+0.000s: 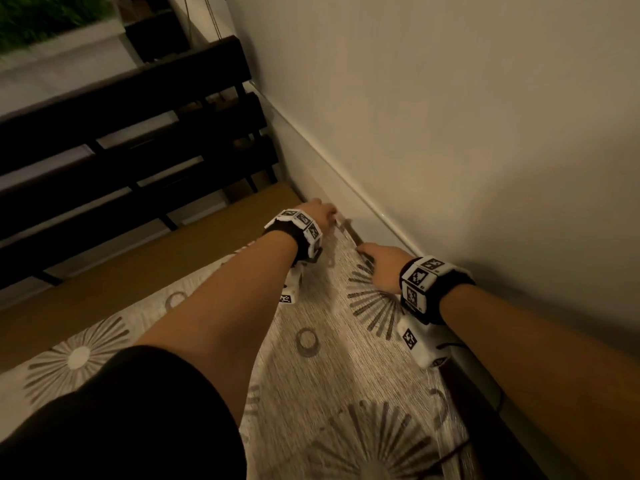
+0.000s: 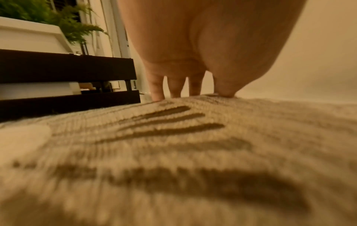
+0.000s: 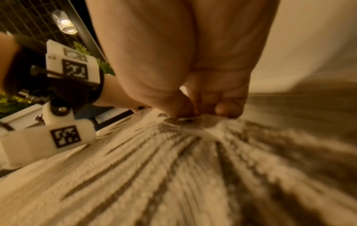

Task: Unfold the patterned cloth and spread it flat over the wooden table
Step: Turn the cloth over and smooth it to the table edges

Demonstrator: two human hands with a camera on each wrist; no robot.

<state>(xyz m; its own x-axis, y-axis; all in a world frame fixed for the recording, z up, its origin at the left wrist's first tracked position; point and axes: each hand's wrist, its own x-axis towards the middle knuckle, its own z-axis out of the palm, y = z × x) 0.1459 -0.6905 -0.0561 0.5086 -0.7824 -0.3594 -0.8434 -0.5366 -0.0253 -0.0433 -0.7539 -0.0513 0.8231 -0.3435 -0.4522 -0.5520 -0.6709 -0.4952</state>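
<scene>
The patterned cloth (image 1: 329,358), beige with grey sunbursts and rings, lies over the right part of the wooden table (image 1: 156,268), up against the wall. Both hands are at its far edge. My left hand (image 1: 329,214) holds the far corner; in the left wrist view its thumb (image 2: 226,91) sits on top of the raised edge of the cloth (image 2: 173,137) and the fingers (image 2: 157,91) reach down behind it. My right hand (image 1: 363,252) is closer to the wall. In the right wrist view it (image 3: 193,114) pinches the cloth (image 3: 154,168) edge between thumb and curled fingers.
A pale wall (image 1: 450,116) with a baseboard runs along the table's right side, tight to the cloth. A dark slatted bench back (image 1: 121,133) stands beyond the table's far left side. A white planter with greenery (image 1: 52,39) is behind it. Bare wood shows left of the cloth.
</scene>
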